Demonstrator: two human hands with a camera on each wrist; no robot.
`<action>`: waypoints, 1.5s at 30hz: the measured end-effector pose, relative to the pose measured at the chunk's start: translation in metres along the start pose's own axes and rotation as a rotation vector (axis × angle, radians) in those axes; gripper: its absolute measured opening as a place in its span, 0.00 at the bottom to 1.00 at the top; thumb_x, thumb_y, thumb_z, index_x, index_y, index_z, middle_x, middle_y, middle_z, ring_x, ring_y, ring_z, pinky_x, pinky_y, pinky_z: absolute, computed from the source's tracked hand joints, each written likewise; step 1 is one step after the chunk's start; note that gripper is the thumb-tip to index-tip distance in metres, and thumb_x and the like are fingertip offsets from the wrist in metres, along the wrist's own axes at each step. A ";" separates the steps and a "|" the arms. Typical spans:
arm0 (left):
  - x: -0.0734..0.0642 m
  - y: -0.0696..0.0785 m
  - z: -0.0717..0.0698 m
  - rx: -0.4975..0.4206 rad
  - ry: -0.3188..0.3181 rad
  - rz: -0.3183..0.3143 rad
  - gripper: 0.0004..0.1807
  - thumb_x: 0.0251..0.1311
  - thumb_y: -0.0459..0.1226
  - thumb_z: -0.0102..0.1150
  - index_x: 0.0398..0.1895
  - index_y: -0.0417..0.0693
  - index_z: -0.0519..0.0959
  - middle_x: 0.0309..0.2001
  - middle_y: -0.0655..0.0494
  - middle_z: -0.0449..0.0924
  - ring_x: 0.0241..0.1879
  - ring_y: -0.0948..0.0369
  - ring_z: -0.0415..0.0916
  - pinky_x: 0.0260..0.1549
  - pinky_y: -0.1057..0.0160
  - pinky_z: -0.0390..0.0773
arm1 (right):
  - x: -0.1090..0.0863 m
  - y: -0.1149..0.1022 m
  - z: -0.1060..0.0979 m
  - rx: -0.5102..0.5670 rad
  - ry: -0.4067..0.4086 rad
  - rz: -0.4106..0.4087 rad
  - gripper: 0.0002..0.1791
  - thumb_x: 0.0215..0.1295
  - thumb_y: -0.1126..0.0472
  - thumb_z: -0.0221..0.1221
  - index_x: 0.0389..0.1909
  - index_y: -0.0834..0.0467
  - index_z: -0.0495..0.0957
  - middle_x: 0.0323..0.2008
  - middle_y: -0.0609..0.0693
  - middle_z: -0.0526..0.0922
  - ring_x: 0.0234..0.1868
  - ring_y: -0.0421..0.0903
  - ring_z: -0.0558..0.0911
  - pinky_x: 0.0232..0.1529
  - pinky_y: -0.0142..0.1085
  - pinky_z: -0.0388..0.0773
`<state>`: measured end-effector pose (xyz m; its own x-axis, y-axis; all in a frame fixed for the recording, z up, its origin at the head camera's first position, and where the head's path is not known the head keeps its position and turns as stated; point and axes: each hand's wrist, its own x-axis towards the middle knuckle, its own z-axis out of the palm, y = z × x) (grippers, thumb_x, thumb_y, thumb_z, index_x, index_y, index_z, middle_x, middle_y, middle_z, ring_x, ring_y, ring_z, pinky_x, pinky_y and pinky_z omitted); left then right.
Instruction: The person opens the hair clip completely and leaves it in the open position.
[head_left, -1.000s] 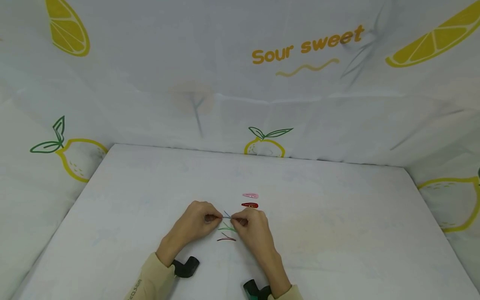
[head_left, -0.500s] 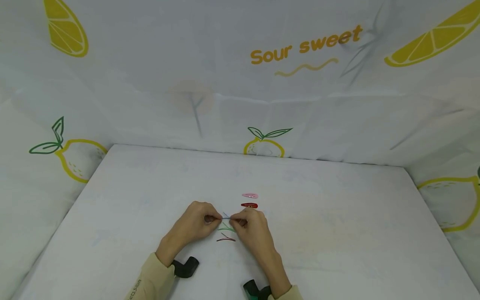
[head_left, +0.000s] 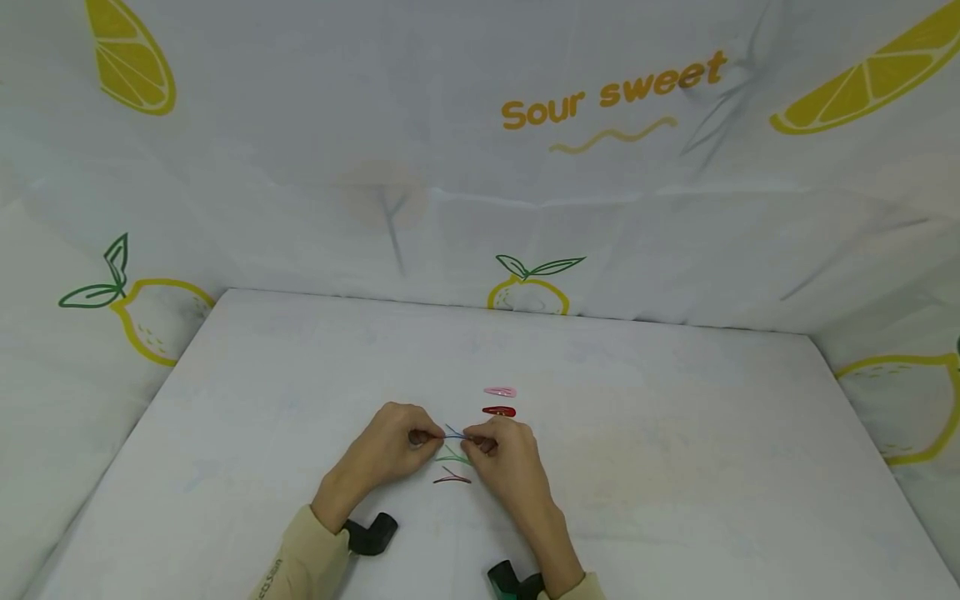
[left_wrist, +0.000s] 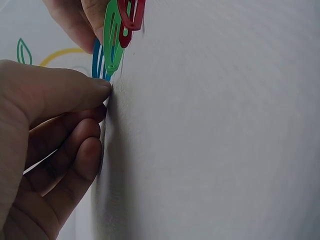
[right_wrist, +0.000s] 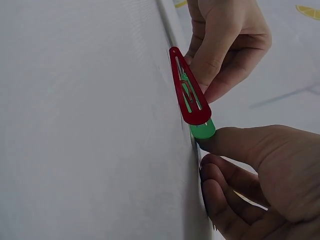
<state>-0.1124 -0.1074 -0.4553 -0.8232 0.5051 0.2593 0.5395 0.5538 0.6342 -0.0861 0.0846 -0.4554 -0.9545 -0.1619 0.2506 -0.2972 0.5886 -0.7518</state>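
A blue snap hair clip (head_left: 454,436) spans the gap between my two hands, its narrow tongue sprung up. My left hand (head_left: 393,439) pinches its left end between thumb and forefinger. At the right end, my right hand (head_left: 512,457) pinches it with thumb and forefinger. Just nearer to me lie a green hair clip (head_left: 453,457) and a dark red hair clip (head_left: 452,479), both with tongues raised. In the left wrist view, the blue clip (left_wrist: 98,60) shows partly behind the green clip (left_wrist: 120,37). The right wrist view hides it behind the dark red clip (right_wrist: 199,118).
Beyond my right hand lie a flat red hair clip (head_left: 498,411) and a flat pink hair clip (head_left: 500,392). All rest on a white table (head_left: 675,467). A white cloth (head_left: 300,125) with lemon prints hangs behind the table.
My right fingertips shift slightly left, then back to the right, and a little more of the blue hair clip shows. The left hand stays almost still.
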 end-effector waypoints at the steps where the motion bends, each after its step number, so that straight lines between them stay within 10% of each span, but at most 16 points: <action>1: 0.000 0.000 0.000 0.000 -0.001 -0.001 0.04 0.47 0.30 0.66 0.27 0.46 0.85 0.25 0.62 0.81 0.24 0.72 0.73 0.25 0.73 0.74 | 0.000 0.000 0.000 0.000 0.002 0.000 0.06 0.45 0.69 0.69 0.27 0.60 0.85 0.22 0.45 0.81 0.21 0.33 0.75 0.24 0.26 0.74; 19: 0.016 0.012 -0.001 0.061 -0.003 0.048 0.06 0.49 0.34 0.67 0.31 0.45 0.85 0.29 0.60 0.82 0.28 0.68 0.74 0.30 0.70 0.75 | 0.000 0.009 -0.025 -0.048 0.073 0.024 0.06 0.44 0.68 0.69 0.26 0.57 0.86 0.22 0.41 0.77 0.21 0.34 0.72 0.22 0.26 0.72; 28: 0.035 0.028 0.006 0.076 -0.102 0.022 0.10 0.50 0.36 0.67 0.36 0.42 0.84 0.31 0.57 0.82 0.30 0.63 0.74 0.31 0.69 0.74 | 0.000 0.016 -0.038 -0.100 0.016 0.154 0.09 0.46 0.64 0.70 0.31 0.57 0.86 0.26 0.46 0.76 0.25 0.39 0.72 0.25 0.28 0.72; 45: 0.047 0.038 0.019 0.147 -0.186 -0.039 0.11 0.49 0.36 0.67 0.36 0.42 0.83 0.33 0.57 0.80 0.35 0.61 0.75 0.36 0.66 0.74 | 0.004 0.021 -0.041 -0.140 -0.077 0.132 0.12 0.47 0.64 0.69 0.35 0.59 0.85 0.29 0.46 0.76 0.26 0.39 0.70 0.24 0.28 0.67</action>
<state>-0.1271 -0.0497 -0.4326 -0.8043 0.5875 0.0895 0.5394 0.6585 0.5249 -0.0956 0.1287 -0.4450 -0.9856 -0.1333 0.1039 -0.1682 0.7124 -0.6814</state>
